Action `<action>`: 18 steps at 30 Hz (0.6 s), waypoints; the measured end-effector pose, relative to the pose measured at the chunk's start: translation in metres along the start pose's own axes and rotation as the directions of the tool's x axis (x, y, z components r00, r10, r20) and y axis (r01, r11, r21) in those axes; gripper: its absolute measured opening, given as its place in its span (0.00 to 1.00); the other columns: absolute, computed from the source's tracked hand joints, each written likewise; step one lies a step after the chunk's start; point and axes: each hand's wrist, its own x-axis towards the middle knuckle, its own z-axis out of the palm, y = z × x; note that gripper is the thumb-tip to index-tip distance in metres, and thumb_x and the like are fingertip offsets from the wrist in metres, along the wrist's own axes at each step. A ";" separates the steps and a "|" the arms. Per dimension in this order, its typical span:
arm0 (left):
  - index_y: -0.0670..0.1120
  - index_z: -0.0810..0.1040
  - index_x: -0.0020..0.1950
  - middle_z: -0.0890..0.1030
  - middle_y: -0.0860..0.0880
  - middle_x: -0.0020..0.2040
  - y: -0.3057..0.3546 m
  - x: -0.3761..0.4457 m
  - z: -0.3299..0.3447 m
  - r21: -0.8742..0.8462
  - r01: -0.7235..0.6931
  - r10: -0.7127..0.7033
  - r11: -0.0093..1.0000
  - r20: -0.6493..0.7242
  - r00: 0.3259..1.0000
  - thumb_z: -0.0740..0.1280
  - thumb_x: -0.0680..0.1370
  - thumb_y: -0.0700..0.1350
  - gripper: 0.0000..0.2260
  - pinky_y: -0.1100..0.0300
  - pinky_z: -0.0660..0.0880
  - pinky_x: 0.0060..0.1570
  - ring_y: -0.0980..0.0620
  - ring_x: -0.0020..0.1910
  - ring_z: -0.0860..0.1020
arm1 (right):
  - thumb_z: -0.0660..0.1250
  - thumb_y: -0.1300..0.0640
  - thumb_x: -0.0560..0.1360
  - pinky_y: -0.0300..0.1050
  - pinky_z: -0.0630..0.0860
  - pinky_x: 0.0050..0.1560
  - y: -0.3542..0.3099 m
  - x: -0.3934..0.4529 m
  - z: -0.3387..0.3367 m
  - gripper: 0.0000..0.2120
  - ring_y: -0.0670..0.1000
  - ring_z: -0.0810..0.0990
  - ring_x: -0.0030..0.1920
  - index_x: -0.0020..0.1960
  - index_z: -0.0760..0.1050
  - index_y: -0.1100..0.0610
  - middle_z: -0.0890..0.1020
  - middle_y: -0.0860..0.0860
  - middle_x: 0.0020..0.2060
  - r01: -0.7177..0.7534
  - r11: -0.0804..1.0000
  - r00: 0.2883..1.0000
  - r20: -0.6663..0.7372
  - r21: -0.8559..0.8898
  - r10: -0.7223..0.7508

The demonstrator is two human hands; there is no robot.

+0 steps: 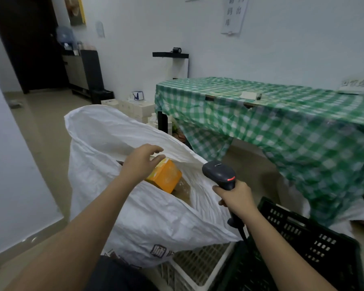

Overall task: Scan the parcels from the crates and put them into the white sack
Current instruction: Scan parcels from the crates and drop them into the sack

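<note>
Writing: sack has a dark printed logo low on its front, only partly seen, not legible. Wall sheet carries Chinese chars in columns, blurred. Small sign at the far end of the table also has chars, can't read. Orange box shows no readable print.

Box is inside the sack mouth, tilted, one corner down, long axis running roughly from near left to far right. Yellow-ish top edge faces the L hand.

L hand is above the box at the sack opening, fingers spread and relaxed, gripping nothing; whether fingertips touch the box can't be told.

R hand is curled round the scanner handle, just right of the sack mouth. Scanner head points forward-left toward the sack, red light lit on its back; cable drops below the hand.

White crate sits under the sack's near edge, black crate just beside it on the right. Table wears a green-white check cloth; pale boxes on the floor behind the sack.
</note>
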 end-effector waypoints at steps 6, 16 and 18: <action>0.45 0.80 0.61 0.79 0.52 0.53 0.072 -0.032 0.073 -0.368 0.026 0.011 0.930 0.099 0.995 0.68 0.78 0.47 0.12 0.61 0.73 0.54 0.55 0.54 0.77 | 0.75 0.61 0.70 0.46 0.74 0.34 0.046 -0.021 -0.040 0.08 0.49 0.77 0.25 0.39 0.76 0.60 0.77 0.53 0.28 -0.144 0.949 0.988 -0.017 0.280 0.155; 0.46 0.81 0.58 0.84 0.50 0.51 0.169 -0.115 0.250 -0.571 0.274 0.162 0.774 0.597 0.786 0.68 0.78 0.47 0.11 0.62 0.75 0.56 0.55 0.51 0.81 | 0.56 0.62 0.79 0.44 0.76 0.43 0.160 -0.048 -0.086 0.12 0.52 0.81 0.38 0.44 0.77 0.61 0.81 0.55 0.34 -0.347 0.528 0.894 0.103 0.775 0.436; 0.49 0.80 0.59 0.84 0.50 0.52 0.176 -0.125 0.279 -0.578 0.298 0.195 0.760 0.639 0.744 0.69 0.77 0.48 0.12 0.62 0.74 0.56 0.56 0.52 0.81 | 0.50 0.61 0.79 0.46 0.76 0.47 0.185 -0.050 -0.090 0.16 0.54 0.80 0.43 0.48 0.77 0.62 0.83 0.57 0.39 -0.358 0.407 0.883 0.163 0.840 0.441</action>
